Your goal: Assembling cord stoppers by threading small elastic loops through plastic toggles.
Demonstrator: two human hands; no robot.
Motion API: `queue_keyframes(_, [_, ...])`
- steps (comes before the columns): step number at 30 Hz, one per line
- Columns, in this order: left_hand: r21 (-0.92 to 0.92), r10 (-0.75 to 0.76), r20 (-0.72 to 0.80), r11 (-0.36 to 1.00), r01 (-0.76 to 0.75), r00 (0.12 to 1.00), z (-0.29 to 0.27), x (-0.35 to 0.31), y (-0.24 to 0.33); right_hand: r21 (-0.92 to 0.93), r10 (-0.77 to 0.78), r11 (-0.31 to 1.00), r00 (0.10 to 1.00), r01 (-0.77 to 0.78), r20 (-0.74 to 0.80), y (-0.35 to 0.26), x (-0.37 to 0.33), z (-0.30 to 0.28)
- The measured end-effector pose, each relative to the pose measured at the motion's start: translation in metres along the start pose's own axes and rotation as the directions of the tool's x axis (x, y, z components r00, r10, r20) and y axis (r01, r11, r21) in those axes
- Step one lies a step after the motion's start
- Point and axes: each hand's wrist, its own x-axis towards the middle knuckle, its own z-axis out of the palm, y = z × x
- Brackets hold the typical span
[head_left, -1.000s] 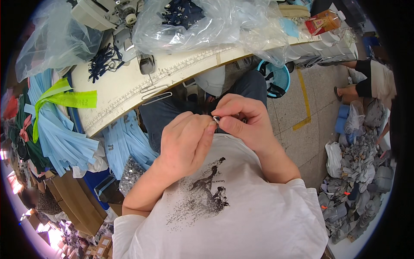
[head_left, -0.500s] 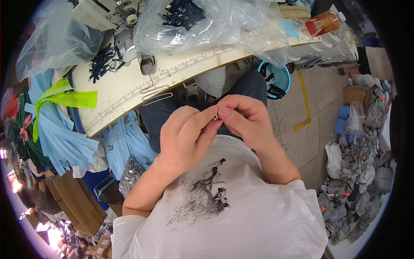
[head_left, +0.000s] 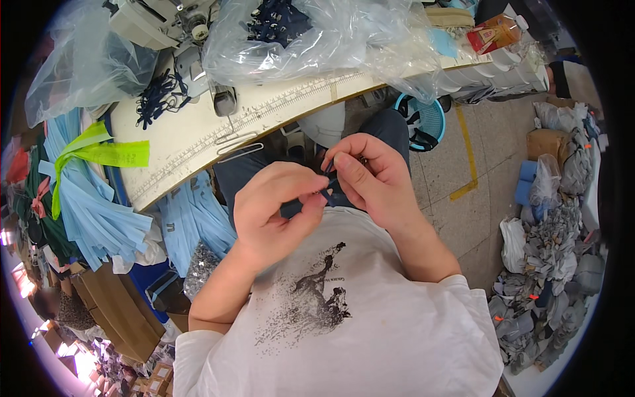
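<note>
In front of my chest, above my lap, both hands work on a small dark blue strap [head_left: 329, 184]. My left hand [head_left: 274, 205] pinches one part of it between thumb and fingertips. Closed on another part, my right hand [head_left: 376, 185] is slightly higher and a short gap from the left. Most of the strap is covered by my fingers, so its full shape is hidden. Similar dark blue straps [head_left: 161, 96] lie bunched on the white table [head_left: 278, 106], and a pile of dark blue straps with metal bits [head_left: 281, 23] sits on clear plastic.
A sewing machine [head_left: 142, 25] stands at the table's far left. Light blue strips [head_left: 99, 198] and a lime green strip [head_left: 112, 152] hang at the left edge. A blue basket [head_left: 428, 122] stands on the floor; grey fabric pieces [head_left: 552, 251] are heaped at right.
My hands have moved slightly apart; the left shifted left and down, the right rose a little. More of the dark strap shows between them.
</note>
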Motion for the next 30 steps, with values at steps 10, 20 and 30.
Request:
queue_keyframes(10, [-0.078,-0.211,-0.045,0.975,0.207,0.977,-0.001,-0.001,0.005,-0.084,0.016,0.996,0.998,-0.011,0.055,-0.008,-0.003,-0.004])
queue_keyframes(20, [-0.218,-0.417,0.064,0.881,0.420,0.907,-0.006,0.001,0.007,-0.412,-0.339,0.827,0.924,0.381,0.175,0.002,0.003,-0.008])
queue_keyframes(30, [-0.507,-0.622,0.076,0.649,0.567,0.779,-0.003,-0.003,0.007,-0.526,-0.475,0.700,0.865,0.483,0.163,0.007,0.005,-0.004])
